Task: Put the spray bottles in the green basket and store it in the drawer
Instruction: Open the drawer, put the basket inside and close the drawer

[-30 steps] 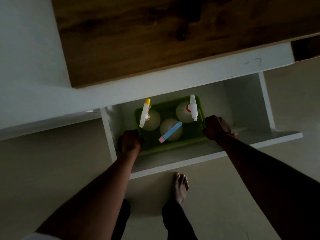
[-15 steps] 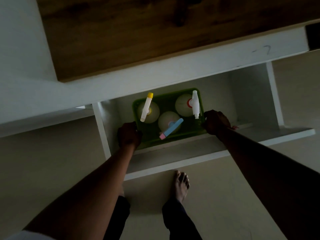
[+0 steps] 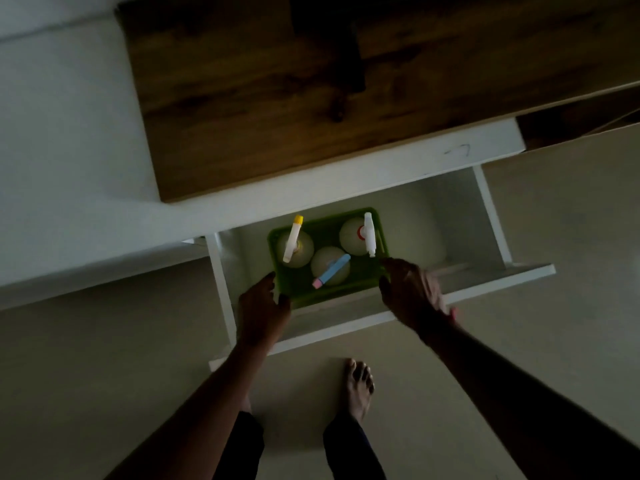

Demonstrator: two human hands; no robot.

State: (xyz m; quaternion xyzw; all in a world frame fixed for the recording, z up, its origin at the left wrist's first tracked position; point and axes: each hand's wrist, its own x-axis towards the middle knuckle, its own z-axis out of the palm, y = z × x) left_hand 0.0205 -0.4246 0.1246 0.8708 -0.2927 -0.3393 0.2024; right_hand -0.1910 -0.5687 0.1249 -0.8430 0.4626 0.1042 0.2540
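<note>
The white drawer (image 3: 433,220) stands pulled out beneath the wooden table (image 3: 277,98). On its bottom, toward the left side, sits the green basket (image 3: 360,271), three spray bottles (image 3: 325,261) upright inside.

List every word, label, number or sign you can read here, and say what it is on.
No text here can be read.
Scribble on the cabinet edge: dark and too faint to read; it may be only a mark.
Bottles in the basket: seen from above, no label shows.
</note>
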